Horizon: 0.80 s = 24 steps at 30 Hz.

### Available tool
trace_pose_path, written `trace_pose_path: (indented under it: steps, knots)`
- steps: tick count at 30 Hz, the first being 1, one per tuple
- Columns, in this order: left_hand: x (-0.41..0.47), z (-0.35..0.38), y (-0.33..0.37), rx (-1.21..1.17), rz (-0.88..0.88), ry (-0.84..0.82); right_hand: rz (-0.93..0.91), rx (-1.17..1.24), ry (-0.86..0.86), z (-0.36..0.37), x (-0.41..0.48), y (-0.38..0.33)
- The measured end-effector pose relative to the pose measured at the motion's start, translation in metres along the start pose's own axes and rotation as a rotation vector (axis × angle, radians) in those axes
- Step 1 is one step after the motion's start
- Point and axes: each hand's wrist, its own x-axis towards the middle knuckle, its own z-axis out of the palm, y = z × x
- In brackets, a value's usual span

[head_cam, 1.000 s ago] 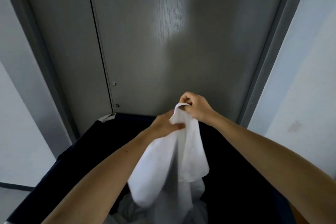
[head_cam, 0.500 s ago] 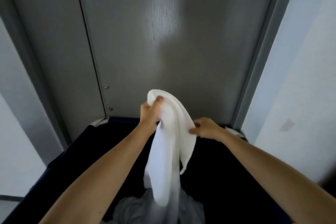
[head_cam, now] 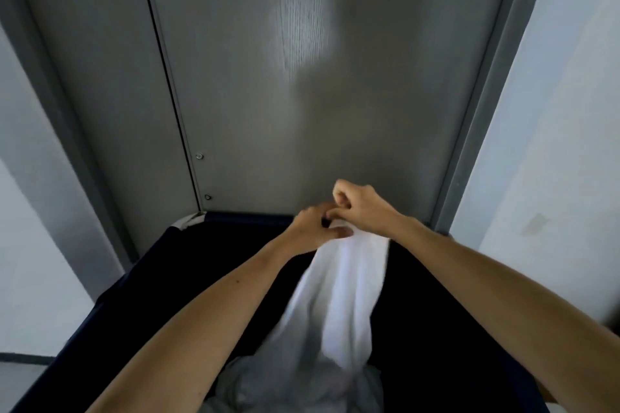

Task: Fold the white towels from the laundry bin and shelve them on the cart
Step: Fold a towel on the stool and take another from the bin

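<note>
Left hand (head_cam: 315,228) fingers pinch the towel (head_cam: 339,295) top, mid-frame over the laundry bin (head_cam: 161,278); right hand (head_cam: 362,208) fingers curled, grip unclear. I'd find both corners before spreading.

You're in dim, flat light. Above your left hand (head_cam: 313,228) and right hand (head_cam: 364,206) a pale glare patch sits on the grey door (head_cam: 369,94); below them the bin (head_cam: 167,278) goes near black. The towel (head_cam: 339,298) under them is blurred, and straight edges bow at the margins

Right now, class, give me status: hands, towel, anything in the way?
Left hand grips top of white towel. Right hand curled beside, grip unclear. Towel hangs into laundry bin. Nothing blocking.
</note>
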Motion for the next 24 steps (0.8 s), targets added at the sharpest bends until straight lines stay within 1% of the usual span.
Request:
trace_pose_path:
  steps: [1, 2, 4, 5, 6, 7, 8, 9, 10, 11, 12, 13, 14, 15, 17, 19, 21, 22, 24]
  knots:
    - [-0.002, 0.002, 0.0, -0.055, 0.003, -0.01, -0.013, 0.009, 0.016, 0.007, -0.001, 0.0]
    - [-0.004, 0.004, -0.002, -0.12, -0.006, 0.016, -0.012, 0.044, 0.061, 0.011, -0.003, 0.001]
    - [-0.006, 0.008, -0.004, -0.309, -0.062, 0.128, 0.024, 0.147, 0.206, 0.015, -0.006, 0.007]
    - [-0.006, 0.009, -0.002, -0.412, -0.079, 0.193, 0.064, 0.178, 0.241, 0.015, -0.007, 0.012]
    - [-0.005, 0.008, 0.001, -0.508, -0.078, 0.248, 0.112, 0.175, 0.221, 0.014, -0.009, 0.015]
    - [-0.003, 0.007, 0.004, -0.592, -0.082, 0.293, 0.157, 0.169, 0.155, 0.015, -0.011, 0.019]
    - [-0.001, 0.006, 0.006, -0.671, -0.098, 0.329, 0.191, 0.215, 0.081, 0.017, -0.013, 0.024]
    - [0.001, 0.003, 0.008, -0.742, -0.122, 0.368, 0.24, 0.351, 0.023, 0.02, -0.016, 0.029]
    - [0.003, 0.001, 0.008, -0.817, -0.154, 0.406, 0.3, 0.536, 0.004, 0.023, -0.019, 0.033]
    - [0.004, -0.001, 0.007, -0.888, -0.188, 0.437, 0.358, 0.688, 0.012, 0.025, -0.021, 0.038]
    - [0.004, -0.002, 0.005, -0.926, -0.217, 0.452, 0.391, 0.764, 0.04, 0.026, -0.022, 0.041]
    - [0.003, -0.004, 0.003, -0.91, -0.237, 0.457, 0.4, 0.757, 0.066, 0.025, -0.02, 0.044]
    - [0.002, -0.005, 0.003, -0.837, -0.24, 0.444, 0.386, 0.681, 0.089, 0.025, -0.017, 0.047]
    - [-0.001, -0.006, 0.003, -0.708, -0.225, 0.41, 0.354, 0.565, 0.116, 0.023, -0.014, 0.048]
    - [-0.005, -0.004, 0.008, -0.436, -0.152, 0.259, 0.262, 0.308, 0.164, 0.019, -0.01, 0.041]
    - [-0.007, 0.001, 0.012, -0.246, -0.108, 0.133, 0.133, 0.128, 0.18, 0.015, -0.008, 0.032]
    - [-0.009, 0.005, 0.013, -0.155, -0.096, 0.14, 0.027, 0.042, 0.138, 0.017, -0.006, 0.025]
    - [-0.011, 0.005, 0.013, -0.156, -0.108, 0.171, 0.017, 0.049, 0.124, 0.019, -0.005, 0.022]
    - [-0.012, 0.002, 0.013, -0.142, -0.131, 0.239, 0.058, 0.141, 0.148, 0.024, -0.004, 0.021]
